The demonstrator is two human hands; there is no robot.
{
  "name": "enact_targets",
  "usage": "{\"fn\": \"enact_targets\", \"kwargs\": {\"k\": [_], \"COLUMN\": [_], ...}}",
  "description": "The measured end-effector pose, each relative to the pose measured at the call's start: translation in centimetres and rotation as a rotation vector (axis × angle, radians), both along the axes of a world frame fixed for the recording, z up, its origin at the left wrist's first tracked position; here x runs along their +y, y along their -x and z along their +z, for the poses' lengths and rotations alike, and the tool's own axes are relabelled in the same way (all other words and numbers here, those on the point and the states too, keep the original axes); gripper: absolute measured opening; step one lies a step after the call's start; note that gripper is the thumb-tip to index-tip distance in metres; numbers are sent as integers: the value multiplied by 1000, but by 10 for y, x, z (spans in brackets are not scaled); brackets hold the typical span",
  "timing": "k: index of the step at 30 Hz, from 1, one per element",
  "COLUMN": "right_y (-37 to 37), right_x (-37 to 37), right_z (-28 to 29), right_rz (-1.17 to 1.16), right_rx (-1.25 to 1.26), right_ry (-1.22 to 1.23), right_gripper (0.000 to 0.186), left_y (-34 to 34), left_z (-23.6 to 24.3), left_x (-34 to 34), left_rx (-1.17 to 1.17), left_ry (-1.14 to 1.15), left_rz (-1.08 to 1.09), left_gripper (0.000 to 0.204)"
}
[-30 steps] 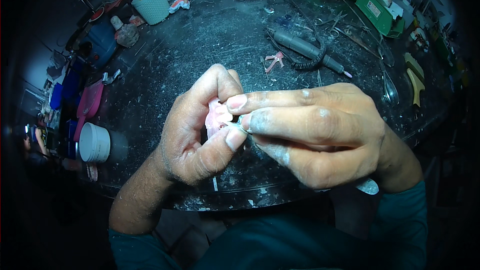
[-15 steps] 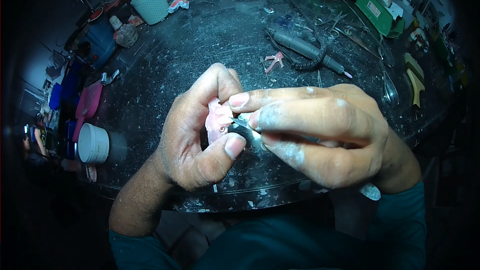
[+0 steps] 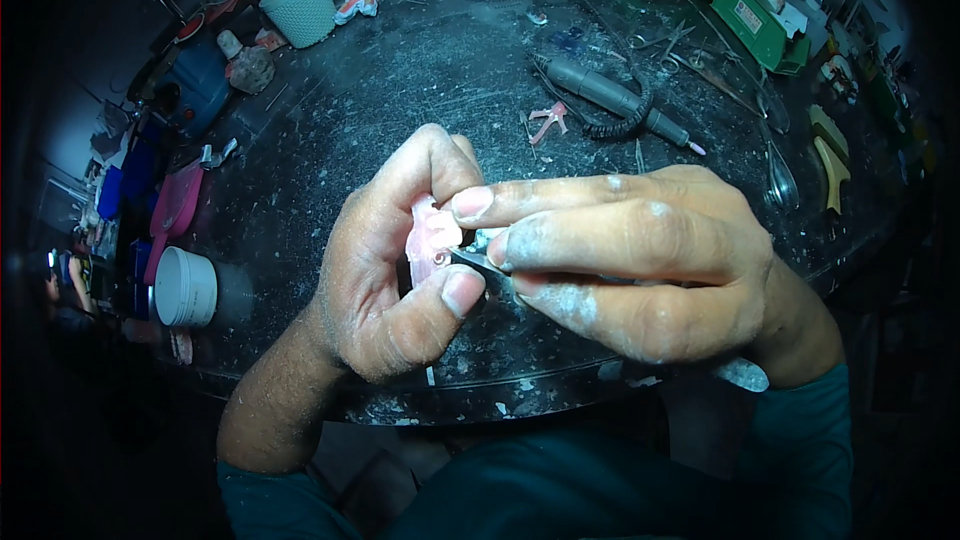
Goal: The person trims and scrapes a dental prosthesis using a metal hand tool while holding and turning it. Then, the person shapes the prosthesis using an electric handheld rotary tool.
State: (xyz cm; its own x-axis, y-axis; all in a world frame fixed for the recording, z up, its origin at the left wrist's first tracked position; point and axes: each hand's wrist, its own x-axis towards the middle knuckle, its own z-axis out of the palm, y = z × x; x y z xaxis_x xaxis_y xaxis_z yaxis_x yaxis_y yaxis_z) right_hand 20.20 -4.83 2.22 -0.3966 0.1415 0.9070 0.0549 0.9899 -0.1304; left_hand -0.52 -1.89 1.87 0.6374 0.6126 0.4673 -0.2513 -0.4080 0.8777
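Clamped between the thumb and curled fingers of the left hand (image 3: 385, 285) — a pink denture (image 3: 432, 238) with pale teeth, held above the dark, dust-flecked bench (image 3: 420, 60). Right hand (image 3: 650, 260) pinches a slim pointed metal tool (image 3: 474, 259), tip at the denture near the left thumb; contact, cannot tell. Farther back on the bench — grey rotary handpiece (image 3: 590, 87), small forked pink piece (image 3: 548, 122) just beside it.

This looks like a dental workshop: dusty dark workbench (image 3: 350, 80), rotary handpiece (image 3: 597, 92), pink denture piece (image 3: 432, 235).
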Motion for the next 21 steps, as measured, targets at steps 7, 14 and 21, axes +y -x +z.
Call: {"fn": "enact_targets", "kwargs": {"k": [7, 14, 21], "right_y": [1, -2, -4], "right_x": [3, 3, -4], "right_z": [-1, 0, 5], "right_rz": [-15, -40, -89], "right_rx": [19, -24, -121], "right_ry": [-20, -79, -11], "right_gripper": [19, 20, 23], "left_y": [0, 0, 2], "left_z": [2, 5, 3], "left_x": [-3, -2, -1], "left_rx": [4, 31, 9], "left_ry": [64, 95, 116], "left_rz": [-15, -13, -36], "left_gripper": [37, 35, 33]}}
